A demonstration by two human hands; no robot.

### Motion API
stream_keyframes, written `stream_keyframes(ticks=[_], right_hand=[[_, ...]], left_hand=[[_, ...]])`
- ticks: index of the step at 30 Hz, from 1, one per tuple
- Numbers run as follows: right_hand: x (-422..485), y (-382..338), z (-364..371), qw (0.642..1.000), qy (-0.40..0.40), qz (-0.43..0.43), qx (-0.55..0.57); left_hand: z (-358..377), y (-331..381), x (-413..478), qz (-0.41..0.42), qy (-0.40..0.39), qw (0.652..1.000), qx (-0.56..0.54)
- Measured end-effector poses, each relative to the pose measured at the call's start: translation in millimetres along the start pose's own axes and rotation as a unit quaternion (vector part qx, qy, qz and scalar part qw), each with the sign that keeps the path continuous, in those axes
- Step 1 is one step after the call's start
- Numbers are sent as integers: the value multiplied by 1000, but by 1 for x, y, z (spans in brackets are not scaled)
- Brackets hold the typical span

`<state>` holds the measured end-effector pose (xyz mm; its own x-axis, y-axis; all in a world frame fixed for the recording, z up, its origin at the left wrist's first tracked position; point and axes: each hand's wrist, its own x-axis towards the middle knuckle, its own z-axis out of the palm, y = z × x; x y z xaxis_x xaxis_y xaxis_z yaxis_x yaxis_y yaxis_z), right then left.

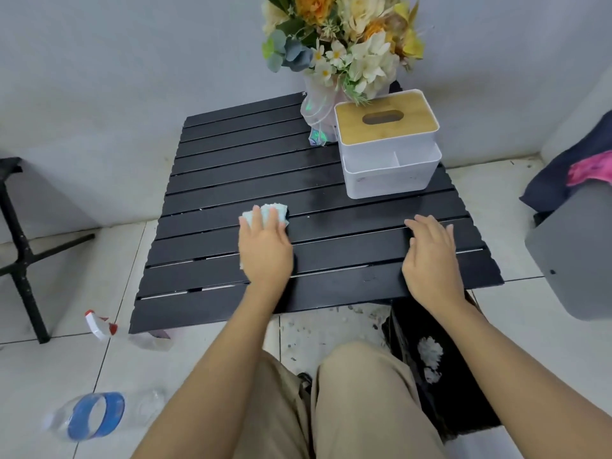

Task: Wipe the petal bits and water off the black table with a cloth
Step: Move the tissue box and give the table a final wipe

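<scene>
A low black slatted table (231, 160) stands in front of my knees. My left hand (265, 250) presses a light blue cloth (276, 212) flat onto a slat near the table's middle; the cloth shows past my fingertips. My right hand (430, 256) rests on the table's near right part, fingers spread, holding nothing. A damp sheen (318, 180) runs across the slats between the cloth and the white box. Tiny white specks (308, 216) lie on the slat right of the cloth.
A white tissue box (387, 147) with a wooden lid and a flower bouquet (344, 44) occupy the table's far right. A spray bottle (99, 326) and a plastic bottle (89, 415) lie on the floor at left. A black bag (430, 359) sits under my right arm, debris on tiles beside it.
</scene>
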<state>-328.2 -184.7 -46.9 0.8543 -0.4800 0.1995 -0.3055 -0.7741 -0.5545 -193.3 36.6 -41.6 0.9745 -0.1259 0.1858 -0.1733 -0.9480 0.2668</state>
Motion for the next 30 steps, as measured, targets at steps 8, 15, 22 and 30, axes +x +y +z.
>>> stream_keyframes(ticks=[8,15,22,30], right_hand=[[6,-6,-18,980,25,83,178],[76,-16,-36,912,107,205,339],[136,-21,-35,869,123,240,415],[144,-20,-37,865,33,214,454]], left_hand=[[2,77,-49,312,-130,932,-132],[-30,104,15,8,-18,914,-406],[-23,159,85,-140,-191,813,-532],[-22,179,72,-176,-155,801,-551]])
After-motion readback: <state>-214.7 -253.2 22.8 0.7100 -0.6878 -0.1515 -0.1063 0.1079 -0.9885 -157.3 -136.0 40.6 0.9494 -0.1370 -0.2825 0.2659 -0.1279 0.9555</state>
